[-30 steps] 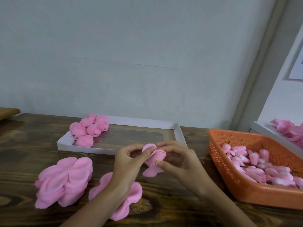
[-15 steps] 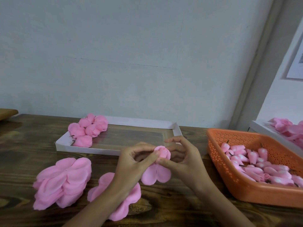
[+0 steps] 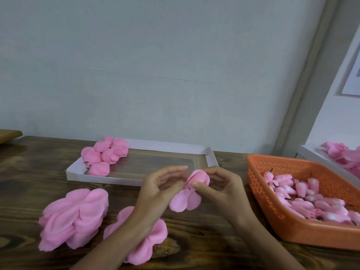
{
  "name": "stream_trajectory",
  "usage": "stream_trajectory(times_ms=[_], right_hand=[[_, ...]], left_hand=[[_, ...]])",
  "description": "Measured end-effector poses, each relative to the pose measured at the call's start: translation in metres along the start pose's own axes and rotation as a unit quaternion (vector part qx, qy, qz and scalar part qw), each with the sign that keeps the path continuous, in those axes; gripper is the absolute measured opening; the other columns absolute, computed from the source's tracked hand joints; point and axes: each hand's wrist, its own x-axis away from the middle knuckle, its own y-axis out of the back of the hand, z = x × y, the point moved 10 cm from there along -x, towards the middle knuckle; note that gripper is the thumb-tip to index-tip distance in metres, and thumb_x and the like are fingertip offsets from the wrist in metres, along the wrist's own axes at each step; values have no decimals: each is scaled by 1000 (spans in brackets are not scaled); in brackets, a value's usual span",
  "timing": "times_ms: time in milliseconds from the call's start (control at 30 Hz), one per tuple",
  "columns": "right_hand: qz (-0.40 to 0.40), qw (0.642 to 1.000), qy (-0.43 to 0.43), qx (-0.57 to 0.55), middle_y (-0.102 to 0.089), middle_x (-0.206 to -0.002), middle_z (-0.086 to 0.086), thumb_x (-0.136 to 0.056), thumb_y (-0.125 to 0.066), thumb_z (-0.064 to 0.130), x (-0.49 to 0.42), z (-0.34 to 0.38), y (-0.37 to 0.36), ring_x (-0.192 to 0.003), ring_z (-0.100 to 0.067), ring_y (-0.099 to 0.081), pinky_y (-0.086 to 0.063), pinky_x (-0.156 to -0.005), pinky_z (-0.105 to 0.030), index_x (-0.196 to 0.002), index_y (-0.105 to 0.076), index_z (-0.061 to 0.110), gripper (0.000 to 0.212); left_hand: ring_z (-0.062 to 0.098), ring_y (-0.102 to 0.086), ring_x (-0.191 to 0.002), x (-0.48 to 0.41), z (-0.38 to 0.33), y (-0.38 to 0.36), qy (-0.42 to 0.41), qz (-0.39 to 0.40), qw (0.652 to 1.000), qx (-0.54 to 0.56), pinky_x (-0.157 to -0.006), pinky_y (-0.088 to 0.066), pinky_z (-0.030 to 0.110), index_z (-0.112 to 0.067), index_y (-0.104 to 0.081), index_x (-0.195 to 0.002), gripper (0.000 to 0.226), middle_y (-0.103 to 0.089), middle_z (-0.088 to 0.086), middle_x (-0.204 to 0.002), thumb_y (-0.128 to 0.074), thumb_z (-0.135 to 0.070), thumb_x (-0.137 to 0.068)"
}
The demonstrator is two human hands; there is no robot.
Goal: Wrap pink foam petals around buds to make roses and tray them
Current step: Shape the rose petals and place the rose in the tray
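A half-wrapped pink rose [image 3: 197, 179] is held above the wooden table, with loose petals [image 3: 185, 200] hanging below it. My right hand [image 3: 220, 189] pinches the rose between thumb and fingers. My left hand [image 3: 159, 189] is beside it, thumb touching the hanging petals and fingers curved toward the bud. The white tray [image 3: 211, 157] behind holds several finished roses [image 3: 105, 154] at its left end. An orange basket [image 3: 272, 209] on the right is full of pink buds [image 3: 303, 197].
Two stacks of pink foam petals lie at the front: a thick one [image 3: 75, 217] on the left and a thinner one [image 3: 148, 238] under my left forearm. Another white tray [image 3: 319, 159] with pink petals sits at the far right. A grey wall stands behind.
The rose has been lifted a little and turned. More petals now wrap the bud, and my left fingers have loosened away from it.
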Motion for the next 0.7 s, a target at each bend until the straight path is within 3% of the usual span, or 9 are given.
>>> stream_trajectory(times_ms=[100,167,367,533,700], right_hand=[[1,1000,-6,-27,-81,-99,-8,-82,-84,13,-5,1,10,-94,-26,-78,-62,-81,-31,-104,-77,10,23],[18,999,-8,-37,-81,-101,-9,-81,-83,15,-6,1,11,-95,-26,-78,-62,-81,-31,-105,-76,8,26],[67,998,-4,-21,-80,-101,-10,-82,-86,18,-4,3,4,-96,-28,-78,-64,-82,-36,-98,-78,18,19],[94,996,4,-1,-80,-100,-8,-79,-90,29,1,7,-9,-94,-26,-78,-64,-78,-35,-95,-77,23,21],[94,995,-1,34,-79,-108,-3,-82,-90,22,4,6,-19,-96,-27,-78,-66,-78,-46,-98,-76,11,25]], left_hand=[[15,-75,-106,-1,8,-4,31,22,998,-44,-92,-59,28,-23,-79,-111,25,-80,-4,-109,-82,-13,-88],[18,-76,-101,0,15,0,66,7,998,-20,-86,-60,29,-25,-81,-99,20,-81,1,-103,-85,-26,-79],[28,-78,-97,-1,28,13,104,-44,992,57,-82,-63,39,-22,-80,-96,22,-80,10,-101,-88,-17,-76],[29,-78,-87,5,20,10,76,-58,995,40,-71,-64,32,-18,-82,-89,23,-80,11,-91,-85,-33,-72],[26,-78,-80,8,6,11,21,-80,996,15,-68,-63,29,-21,-83,-84,14,-79,9,-82,-81,-29,-73]])
